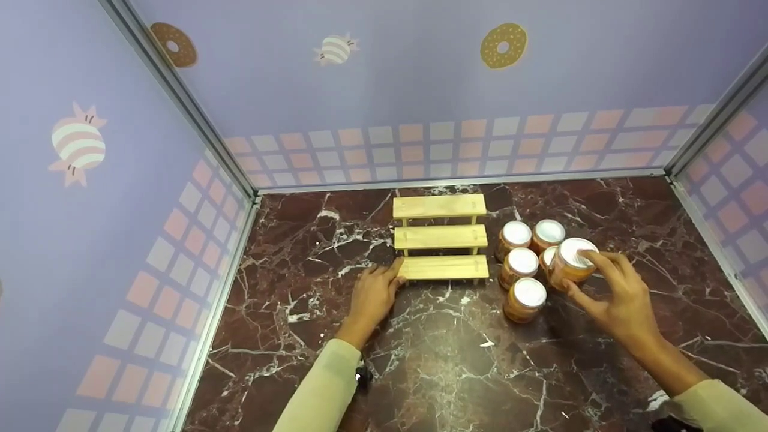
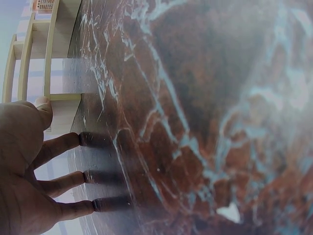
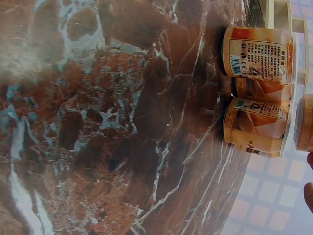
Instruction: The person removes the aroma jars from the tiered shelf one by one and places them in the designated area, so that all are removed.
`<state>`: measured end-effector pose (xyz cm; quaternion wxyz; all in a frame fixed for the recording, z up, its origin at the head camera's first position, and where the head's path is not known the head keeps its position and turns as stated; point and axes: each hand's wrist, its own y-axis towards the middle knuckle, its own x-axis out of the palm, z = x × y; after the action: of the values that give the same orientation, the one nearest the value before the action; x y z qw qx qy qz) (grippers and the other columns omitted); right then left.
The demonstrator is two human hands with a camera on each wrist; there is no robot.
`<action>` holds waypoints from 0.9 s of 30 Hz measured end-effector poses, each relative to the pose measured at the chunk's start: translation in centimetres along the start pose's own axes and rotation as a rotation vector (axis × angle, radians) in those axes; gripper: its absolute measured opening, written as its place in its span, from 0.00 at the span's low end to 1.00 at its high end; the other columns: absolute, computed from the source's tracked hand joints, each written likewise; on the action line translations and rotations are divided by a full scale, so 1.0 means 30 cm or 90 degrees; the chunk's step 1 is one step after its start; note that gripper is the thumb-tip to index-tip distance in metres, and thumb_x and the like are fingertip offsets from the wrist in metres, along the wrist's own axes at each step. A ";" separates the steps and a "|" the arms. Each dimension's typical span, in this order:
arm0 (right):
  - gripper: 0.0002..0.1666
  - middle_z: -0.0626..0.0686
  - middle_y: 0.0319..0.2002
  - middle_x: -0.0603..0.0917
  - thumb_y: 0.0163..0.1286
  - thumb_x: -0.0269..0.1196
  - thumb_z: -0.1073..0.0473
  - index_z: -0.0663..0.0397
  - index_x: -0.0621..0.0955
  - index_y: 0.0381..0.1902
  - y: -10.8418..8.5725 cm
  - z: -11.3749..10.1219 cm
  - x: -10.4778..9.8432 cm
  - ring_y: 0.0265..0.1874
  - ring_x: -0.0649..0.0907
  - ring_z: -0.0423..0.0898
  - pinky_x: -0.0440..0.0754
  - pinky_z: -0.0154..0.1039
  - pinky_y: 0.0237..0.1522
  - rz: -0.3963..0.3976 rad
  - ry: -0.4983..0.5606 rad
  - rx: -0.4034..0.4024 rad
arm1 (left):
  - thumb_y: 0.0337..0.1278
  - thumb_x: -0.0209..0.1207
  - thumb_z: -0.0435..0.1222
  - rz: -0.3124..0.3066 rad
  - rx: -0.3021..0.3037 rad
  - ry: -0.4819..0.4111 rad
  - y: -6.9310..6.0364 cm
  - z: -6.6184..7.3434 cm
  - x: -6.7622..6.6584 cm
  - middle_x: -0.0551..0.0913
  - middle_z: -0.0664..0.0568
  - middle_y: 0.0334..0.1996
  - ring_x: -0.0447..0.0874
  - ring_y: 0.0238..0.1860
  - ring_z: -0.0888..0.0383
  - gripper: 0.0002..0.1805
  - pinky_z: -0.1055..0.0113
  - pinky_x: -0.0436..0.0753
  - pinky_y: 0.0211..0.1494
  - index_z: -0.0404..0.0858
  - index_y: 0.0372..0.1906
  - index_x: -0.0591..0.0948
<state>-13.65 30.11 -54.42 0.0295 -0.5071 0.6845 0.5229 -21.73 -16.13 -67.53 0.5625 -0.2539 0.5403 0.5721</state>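
Note:
A three-tier wooden step rack point(image 1: 441, 267) stands near the back wall. My left hand point(image 1: 373, 294) holds the left end of its lowest step between thumb and forefinger; in the left wrist view the other fingers point(image 2: 63, 183) point down to the tabletop. On the right, my right hand point(image 1: 624, 300) grips a white-lidded jar point(image 1: 570, 267) of orange contents, tilted and raised above the other jars. Several similar jars point(image 1: 521, 267) stand upright together, one partly hidden behind the held jar. The right wrist view shows only fingertips and part of the held jar point(image 3: 305, 122).
Dark red marble-patterned tabletop point(image 1: 444, 360) lies under everything. Lilac walls with checks and sweets enclose the back wall point(image 1: 408, 78), left and right. The standing jars point(image 3: 257, 54) are close to the rack's right side.

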 end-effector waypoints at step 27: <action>0.45 0.67 0.51 0.85 0.47 0.87 0.70 0.59 0.85 0.66 -0.106 -0.010 -0.010 0.42 0.86 0.60 0.73 0.27 0.52 -0.044 -0.016 0.031 | 0.80 0.57 0.59 0.001 0.003 -0.020 -0.001 -0.020 0.021 0.94 0.45 0.56 0.89 0.63 0.32 0.29 0.33 0.86 0.67 0.60 0.79 0.78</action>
<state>-11.04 30.27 -56.31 0.0681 -0.5228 0.6788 0.5111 -22.05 -16.44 -68.27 0.5708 -0.2433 0.5331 0.5752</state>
